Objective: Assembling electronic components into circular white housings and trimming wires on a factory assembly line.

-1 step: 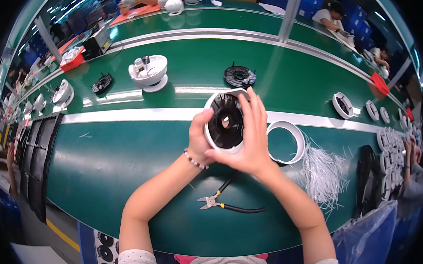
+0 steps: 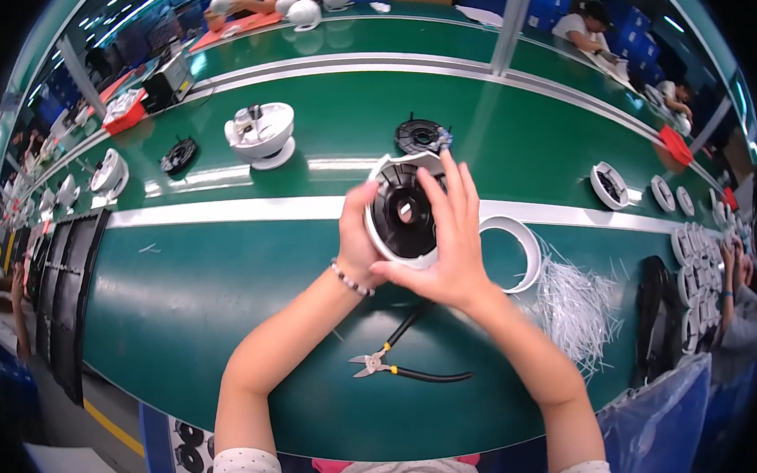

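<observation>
Between both hands, over the front of the bench, is a round black plastic part with a white rim (image 2: 403, 222). My left hand (image 2: 360, 242) grips its left edge. My right hand (image 2: 450, 254) wraps its right side, the fingers reaching over the top edge. A small hole shows in the black middle; the underside is hidden. Open diagonal cutters (image 2: 370, 363) with black handles and yellow bands lie below my wrists. Just right of my right hand sits a white plastic ring (image 2: 529, 254), partly covered by it. Beyond my fingers stands a round black part (image 2: 420, 137) with wires.
Thin clear plastic strips (image 2: 575, 316) are heaped at the right, beside a black bag (image 2: 654, 325). A white dome housing (image 2: 262, 135) and a black disc (image 2: 178, 156) stand on the far green surface. Black trays (image 2: 71, 278) edge the left. Other people work around the line.
The held part has tilted and turned slightly, and its top white edge shows more. My right fingers have shifted a little on it. The whole scene sits slightly further left.
</observation>
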`<state>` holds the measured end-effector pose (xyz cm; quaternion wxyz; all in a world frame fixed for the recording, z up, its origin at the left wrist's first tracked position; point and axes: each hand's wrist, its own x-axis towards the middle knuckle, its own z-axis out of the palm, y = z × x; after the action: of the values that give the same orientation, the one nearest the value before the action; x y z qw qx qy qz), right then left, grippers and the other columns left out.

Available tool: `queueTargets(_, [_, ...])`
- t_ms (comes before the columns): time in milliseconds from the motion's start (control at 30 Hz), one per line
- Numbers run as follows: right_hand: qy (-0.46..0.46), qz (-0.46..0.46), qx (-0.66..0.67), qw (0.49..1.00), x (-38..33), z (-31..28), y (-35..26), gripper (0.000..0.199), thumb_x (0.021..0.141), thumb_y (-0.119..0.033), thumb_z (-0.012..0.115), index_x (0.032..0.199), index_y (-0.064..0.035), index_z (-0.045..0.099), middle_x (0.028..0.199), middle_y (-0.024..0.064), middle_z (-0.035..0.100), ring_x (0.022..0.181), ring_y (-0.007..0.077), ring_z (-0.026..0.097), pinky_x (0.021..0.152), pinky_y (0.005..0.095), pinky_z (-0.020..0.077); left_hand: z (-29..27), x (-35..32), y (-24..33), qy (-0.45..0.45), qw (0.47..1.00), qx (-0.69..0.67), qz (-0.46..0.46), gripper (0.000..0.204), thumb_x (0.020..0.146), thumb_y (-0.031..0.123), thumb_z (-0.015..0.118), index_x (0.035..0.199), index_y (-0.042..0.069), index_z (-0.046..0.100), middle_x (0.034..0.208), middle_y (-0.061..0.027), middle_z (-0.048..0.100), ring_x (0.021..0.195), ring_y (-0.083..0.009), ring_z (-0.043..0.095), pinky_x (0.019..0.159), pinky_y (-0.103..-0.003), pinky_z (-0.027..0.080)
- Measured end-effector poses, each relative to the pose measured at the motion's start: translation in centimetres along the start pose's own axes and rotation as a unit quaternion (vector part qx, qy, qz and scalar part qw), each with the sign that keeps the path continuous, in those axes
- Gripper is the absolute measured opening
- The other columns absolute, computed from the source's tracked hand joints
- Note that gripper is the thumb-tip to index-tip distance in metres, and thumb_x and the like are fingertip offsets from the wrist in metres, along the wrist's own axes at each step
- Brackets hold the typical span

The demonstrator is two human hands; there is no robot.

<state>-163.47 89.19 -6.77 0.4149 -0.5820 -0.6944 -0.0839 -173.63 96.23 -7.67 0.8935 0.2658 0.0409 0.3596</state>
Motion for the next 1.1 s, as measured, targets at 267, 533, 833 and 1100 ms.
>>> queueTargets(267, [-0.029, -0.093, -0.174, 0.98, 1.5, -5.4, 9.1, 0.047, 0.065, -0.002, 0.062, 0.11, -0.0051, 0.051, 0.086, 0.0115, 0.059, 0.083, 0.0273, 0.056, 0.082, 0.0427, 0.0402, 1.9, 11.0, -1.8, 0.053, 0.969, 0.211, -0.113, 0.045, 0.089, 0.04, 0.033, 0.113, 0.005, 0.047, 0.119, -0.0142, 0.048, 0.109, -0.0255, 0.047, 0.089, -0.046, 0.04])
queueTargets(533, [-0.159, 0.064, -0.248, 0.954, 0.0, -4.0, 19.9, 0.04, 0.068, -0.002, 0.059, 0.107, -0.0054, 0.05, 0.079, 0.013, 0.061, 0.081, 0.0289, 0.058, 0.084, 0.04, 0.0371, -5.8, 15.8, -0.5, 0.155, 0.778, 0.58, 0.183, 0.026, 0.081, 0.025, 0.052, 0.089, 0.002, 0.062, 0.096, -0.0104, 0.062, 0.094, -0.0221, 0.055, 0.078, -0.032, 0.044])
queueTargets(833, [-0.063, 0.009, -0.255, 0.965, 0.7, -6.0, 17.9, 0.041, 0.063, -0.001, 0.061, 0.103, -0.008, 0.055, 0.103, 0.0066, 0.057, 0.102, 0.0254, 0.048, 0.092, 0.0437, 0.0319, -11.7, 20.8, 2.9, 0.265, 0.569, 0.776, 0.069, 0.053, 0.068, 0.025, 0.059, 0.113, 0.0, 0.05, 0.108, -0.0169, 0.057, 0.1, -0.0343, 0.054, 0.087, -0.037, 0.043])
queueTargets(1100, [-0.258, 0.03, -0.142, 0.955, -1.0, -2.9, 3.5, 0.042, 0.067, -0.041, 0.067, 0.076, -0.001, 0.059, 0.075, 0.0132, 0.055, 0.07, 0.0284, 0.058, 0.058, 0.0379, 0.0473, -10.9, 17.6, 2.6, 0.275, 0.787, 0.552, -0.001, 0.05, 0.068, 0.004, 0.056, 0.117, 0.0, 0.047, 0.1, -0.0132, 0.059, 0.076, -0.0225, 0.063, 0.051, -0.032, 0.057])
